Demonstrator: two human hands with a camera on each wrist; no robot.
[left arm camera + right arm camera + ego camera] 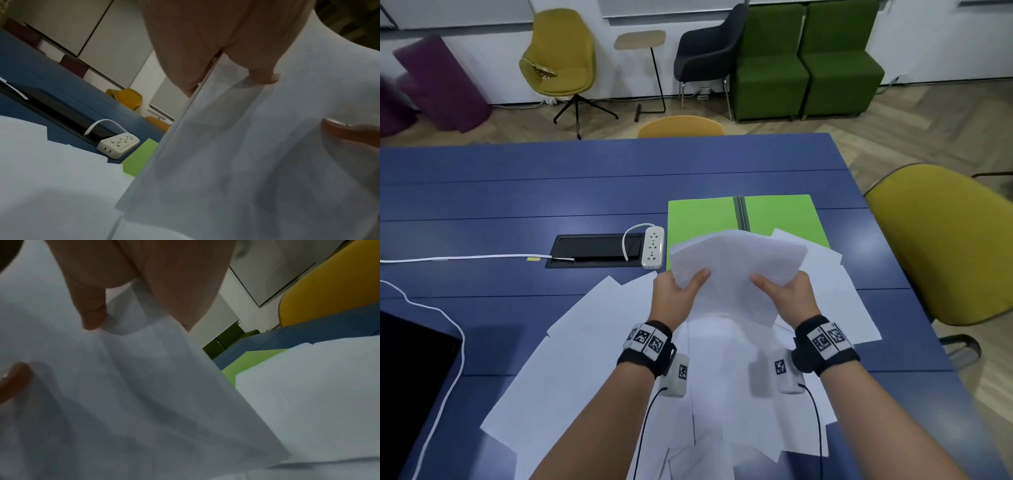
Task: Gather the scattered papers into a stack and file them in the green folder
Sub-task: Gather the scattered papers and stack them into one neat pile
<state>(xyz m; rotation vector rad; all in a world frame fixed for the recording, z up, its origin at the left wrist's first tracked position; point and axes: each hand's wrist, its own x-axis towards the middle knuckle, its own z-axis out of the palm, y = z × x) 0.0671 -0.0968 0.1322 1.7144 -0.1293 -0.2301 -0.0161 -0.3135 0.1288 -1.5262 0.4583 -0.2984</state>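
Loose papers (592, 370) lie scattered on the blue table (517, 192) nearest you, above them your left hand (676, 291) and right hand (786, 294) each pinch the lifted sheaf (736, 270), and beyond lies the open green folder (777, 212).

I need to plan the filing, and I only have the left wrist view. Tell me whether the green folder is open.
Observer: The green folder lies open flat on the blue table.
Operator: Say what the right hand is doing.
Observer: The right hand grips the same bundle of papers as the left hand.
Operator: Report any papers left.
Observer: Loose sheets still lie to the right, some overlapping the folder.
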